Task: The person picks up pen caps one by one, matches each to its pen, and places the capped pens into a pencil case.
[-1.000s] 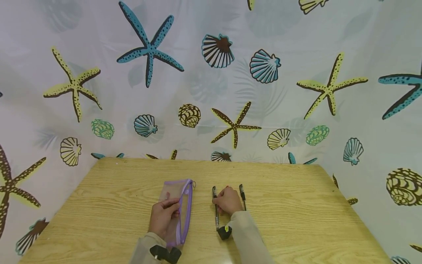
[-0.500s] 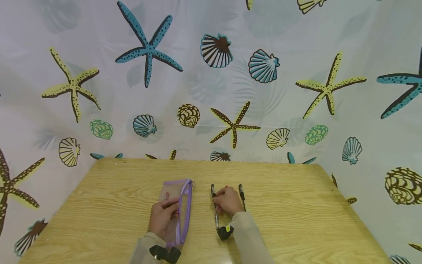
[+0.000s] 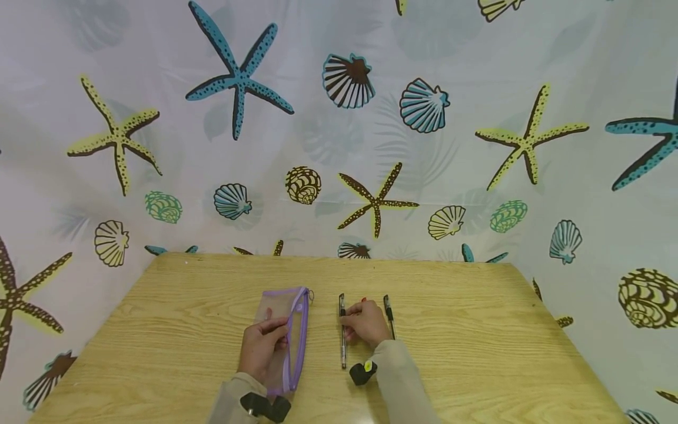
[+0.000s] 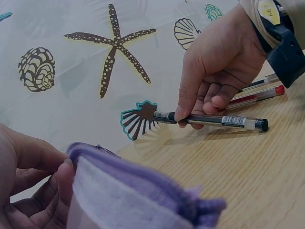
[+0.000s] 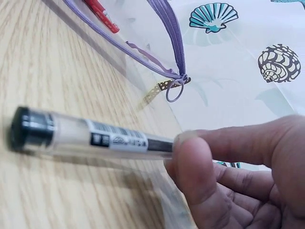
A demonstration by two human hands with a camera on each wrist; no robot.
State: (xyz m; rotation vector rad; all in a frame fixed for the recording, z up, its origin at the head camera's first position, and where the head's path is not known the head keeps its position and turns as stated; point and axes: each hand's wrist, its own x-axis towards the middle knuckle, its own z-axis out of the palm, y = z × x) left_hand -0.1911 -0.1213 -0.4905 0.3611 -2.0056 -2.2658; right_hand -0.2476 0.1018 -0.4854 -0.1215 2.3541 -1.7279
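1. My right hand [image 3: 365,322] is pinching a black pen [image 4: 240,121] between thumb and fingers; the grip is narrow, with the barrel caught in it.
2. The slant is what is changing: the pen's near end is swinging leftward, so the pen is now pointing almost straight away from me.
3. Its shadow is falling apart from it in the right wrist view, so I am judging that it is hanging just above the table [image 3: 477,341]. For the work, that is suggesting the pick-up is taking hold.
4. My left hand [image 3: 258,350] is staying put, pinching the edge of the purple pouch [image 3: 303,338], whose mouth is gaping; that is keeping the pouch steady, I think.
5. A red pen [image 4: 255,97], partly hidden by my right hand, and a second black pen [image 3: 389,312] are lying to the right of the held one.
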